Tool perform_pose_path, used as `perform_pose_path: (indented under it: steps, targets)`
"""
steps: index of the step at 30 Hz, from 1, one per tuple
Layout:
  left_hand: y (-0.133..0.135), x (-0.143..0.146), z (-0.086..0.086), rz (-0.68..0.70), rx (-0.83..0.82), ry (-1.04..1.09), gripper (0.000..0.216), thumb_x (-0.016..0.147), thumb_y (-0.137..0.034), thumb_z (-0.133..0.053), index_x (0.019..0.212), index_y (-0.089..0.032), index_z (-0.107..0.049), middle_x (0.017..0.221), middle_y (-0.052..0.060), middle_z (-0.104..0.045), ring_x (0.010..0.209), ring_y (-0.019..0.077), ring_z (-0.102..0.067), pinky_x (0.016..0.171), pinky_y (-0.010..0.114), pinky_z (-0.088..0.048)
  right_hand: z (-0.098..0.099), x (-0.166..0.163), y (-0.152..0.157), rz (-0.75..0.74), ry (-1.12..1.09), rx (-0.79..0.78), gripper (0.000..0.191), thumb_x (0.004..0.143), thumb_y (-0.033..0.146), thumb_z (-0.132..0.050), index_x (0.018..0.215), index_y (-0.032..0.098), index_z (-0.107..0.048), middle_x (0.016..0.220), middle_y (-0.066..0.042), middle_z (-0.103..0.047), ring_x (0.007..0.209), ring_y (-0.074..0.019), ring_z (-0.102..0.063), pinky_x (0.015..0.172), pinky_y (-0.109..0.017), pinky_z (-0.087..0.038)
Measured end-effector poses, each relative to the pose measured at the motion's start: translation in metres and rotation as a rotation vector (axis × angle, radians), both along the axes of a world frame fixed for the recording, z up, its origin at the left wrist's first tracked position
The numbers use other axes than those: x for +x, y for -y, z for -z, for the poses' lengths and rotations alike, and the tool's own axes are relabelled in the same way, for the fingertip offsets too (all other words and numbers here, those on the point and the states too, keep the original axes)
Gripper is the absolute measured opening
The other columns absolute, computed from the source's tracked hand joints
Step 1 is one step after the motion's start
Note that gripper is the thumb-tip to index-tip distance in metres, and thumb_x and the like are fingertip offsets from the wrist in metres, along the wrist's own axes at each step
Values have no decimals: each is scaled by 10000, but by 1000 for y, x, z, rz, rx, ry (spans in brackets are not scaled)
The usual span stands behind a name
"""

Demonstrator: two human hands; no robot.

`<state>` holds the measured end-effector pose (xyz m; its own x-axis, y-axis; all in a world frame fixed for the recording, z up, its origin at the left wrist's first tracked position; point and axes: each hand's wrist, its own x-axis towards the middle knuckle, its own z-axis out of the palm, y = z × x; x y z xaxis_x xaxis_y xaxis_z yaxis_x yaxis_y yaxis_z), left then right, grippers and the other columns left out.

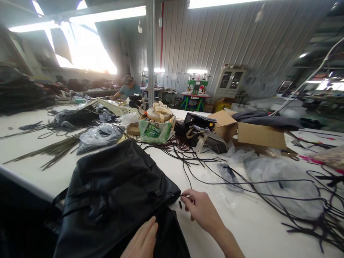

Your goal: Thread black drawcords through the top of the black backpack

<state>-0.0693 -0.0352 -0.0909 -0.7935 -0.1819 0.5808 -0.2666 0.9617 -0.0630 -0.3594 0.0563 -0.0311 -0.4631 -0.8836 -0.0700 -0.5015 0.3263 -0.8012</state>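
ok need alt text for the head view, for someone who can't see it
A person's left hand rests flat on a black leather bag at the edge of a white worktable, while the right hand pinches a thin black cord at the bag's corner. Loose cords, plastic bags and cardboard boxes lie beyond.

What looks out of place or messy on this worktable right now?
Black cords sprawl tangled across the white table. The cardboard box lies tipped, flaps open. The right hand pinches a cord end beside the black bag.
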Motion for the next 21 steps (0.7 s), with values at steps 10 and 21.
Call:
perform_pose_path:
  steps: [10,21]
  targets:
    - [4,-14,-30,-99,274,-109,509,1067,-47,-448,1565,-111,-530,1524,196,-701,1398,231,-693,1133,281,-589,7,1,-14,13,-250,-191,206,1067,440,-650,1063,279,-780,899,2,-815,746,-202,-766,722,-310,-512]
    - [-1,-14,-48,-102,388,-195,382,1111,-154,-531,1480,-181,-626,1488,151,-729,1363,237,-724,1128,324,-621,-3,6,-7,5,-507,-337,285,1101,477,-639,1007,250,-782,848,-35,-796,659,-177,-704,668,-304,-462]
